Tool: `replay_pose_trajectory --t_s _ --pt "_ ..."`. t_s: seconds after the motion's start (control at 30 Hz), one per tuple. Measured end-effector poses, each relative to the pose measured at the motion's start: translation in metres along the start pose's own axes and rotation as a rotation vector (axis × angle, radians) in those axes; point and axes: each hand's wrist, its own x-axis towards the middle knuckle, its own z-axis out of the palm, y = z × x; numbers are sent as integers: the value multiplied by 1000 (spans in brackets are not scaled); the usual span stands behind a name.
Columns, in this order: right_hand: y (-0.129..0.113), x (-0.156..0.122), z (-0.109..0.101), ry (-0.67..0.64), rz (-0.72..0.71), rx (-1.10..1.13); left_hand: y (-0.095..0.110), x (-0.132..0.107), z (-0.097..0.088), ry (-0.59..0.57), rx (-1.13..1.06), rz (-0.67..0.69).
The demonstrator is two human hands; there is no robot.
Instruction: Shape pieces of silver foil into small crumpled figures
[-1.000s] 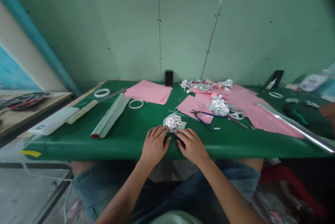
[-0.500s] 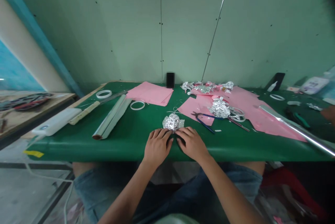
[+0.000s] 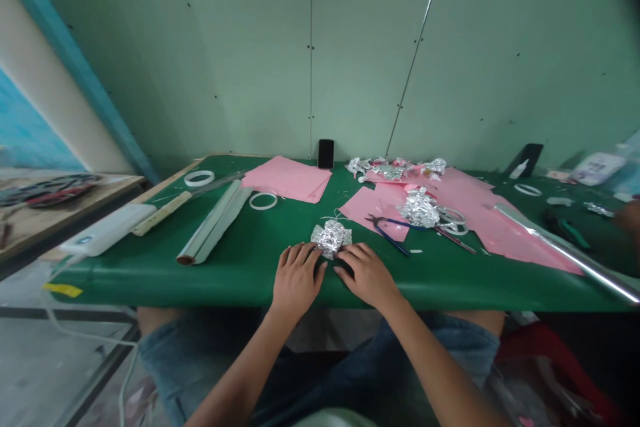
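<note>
A crumpled piece of aluminium foil (image 3: 332,238) lies on the green table covering in front of me, its edges flared out to the sides. A thin looped wire or string (image 3: 340,214) shows at its far end. My left hand (image 3: 299,278) rests at the foil's near left edge, its fingers laid forward and touching it, the thumb apart from them. At the near right edge, the fingertips of my right hand (image 3: 369,275) also touch the foil, with that thumb apart too. The fingers partly hide the foil's near side.
Pliers (image 3: 387,234), pink paper sheets (image 3: 287,178) and crumpled foil pieces (image 3: 420,207) lie around. A foil roll (image 3: 215,224) and white tape ring (image 3: 263,201) are left; a long foil-covered roll (image 3: 565,250) is right. A phone (image 3: 325,154) stands at the wall. Another person's blurred hand (image 3: 629,219) shows far right.
My hands have drawn slightly apart, uncovering more of the foil's near side. The foil has come a little nearer to me and its looped end lies lower.
</note>
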Motion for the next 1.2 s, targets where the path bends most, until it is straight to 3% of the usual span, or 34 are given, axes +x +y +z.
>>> replay_pose_trajectory --t_s 0.73,0.93,1.1,1.2 --pt "1 -6 5 57 45 -50 -1 -5 -4 -6 -100 46" --pt "3 -8 6 68 -2 26 -2 15 -3 160 -403 -211" --pt "1 -13 2 128 11 63 -4 51 6 -33 -806 -339" --pt "5 -11 -1 296 81 168 -9 72 12 8 -1197 -521"
